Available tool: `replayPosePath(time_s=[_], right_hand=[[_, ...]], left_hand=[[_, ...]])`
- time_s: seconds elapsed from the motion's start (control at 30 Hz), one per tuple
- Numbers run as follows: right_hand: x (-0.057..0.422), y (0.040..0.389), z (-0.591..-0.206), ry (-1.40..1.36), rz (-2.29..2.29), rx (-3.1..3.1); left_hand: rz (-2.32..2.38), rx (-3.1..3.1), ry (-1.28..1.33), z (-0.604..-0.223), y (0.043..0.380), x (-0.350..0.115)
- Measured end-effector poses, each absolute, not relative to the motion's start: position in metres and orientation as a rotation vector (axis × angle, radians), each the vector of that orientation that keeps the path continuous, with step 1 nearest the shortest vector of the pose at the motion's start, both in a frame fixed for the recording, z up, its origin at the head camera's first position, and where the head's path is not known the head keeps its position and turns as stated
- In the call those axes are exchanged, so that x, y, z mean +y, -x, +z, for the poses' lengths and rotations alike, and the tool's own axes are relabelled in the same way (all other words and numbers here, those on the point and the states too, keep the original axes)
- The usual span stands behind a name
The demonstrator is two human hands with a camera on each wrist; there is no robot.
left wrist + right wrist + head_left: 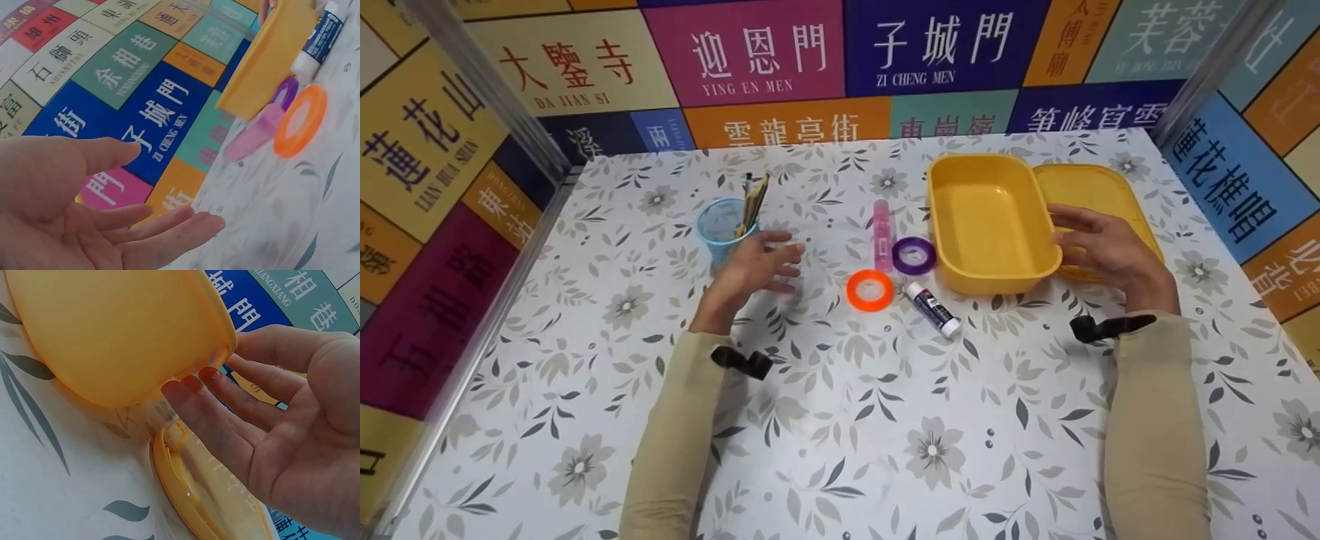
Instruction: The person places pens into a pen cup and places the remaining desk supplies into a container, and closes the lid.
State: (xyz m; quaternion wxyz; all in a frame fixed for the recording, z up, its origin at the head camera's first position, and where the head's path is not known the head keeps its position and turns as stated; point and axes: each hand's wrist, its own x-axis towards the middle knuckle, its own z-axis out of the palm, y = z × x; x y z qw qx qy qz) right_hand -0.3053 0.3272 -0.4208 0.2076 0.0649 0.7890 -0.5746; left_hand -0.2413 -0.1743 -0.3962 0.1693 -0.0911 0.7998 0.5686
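Note:
A yellow plastic box point(990, 217) stands without its lid on the table. My right hand point(1102, 244) is at its right side; in the right wrist view the fingertips point(211, 375) meet the outer wall and the thumb reaches the rim. The translucent yellow lid point(1099, 180) lies beside the box, partly behind that hand. My left hand point(757, 264) holds nothing, its fingers spread loosely in front of a blue mesh pen cup point(720, 217). Several slim pens or brushes point(754, 202) stand in the cup, whose lower right part the hand hides.
Left of the box lie a pink translucent tube point(882, 232), a purple tape roll point(913, 256), an orange tape roll point(870, 291) and a glue stick point(933, 309). A flowered cloth point(840, 420) covers the table. Panels with printed characters point(765, 52) rise behind and beside it.

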Motion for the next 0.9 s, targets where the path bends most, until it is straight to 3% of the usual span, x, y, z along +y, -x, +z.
replayPosePath(time_s=[0.43, 0.9], right_hand=[[0.330, 0.304, -0.424, -0.120, -1.621, 2.236], [0.330, 0.303, -0.424, -0.125, -1.641, 2.223]], left_hand=[[1.649, 2.244, 0.373, -0.411, 0.269, -0.121], [1.680, 2.204, 0.326, -0.413, 0.297, -0.076]])
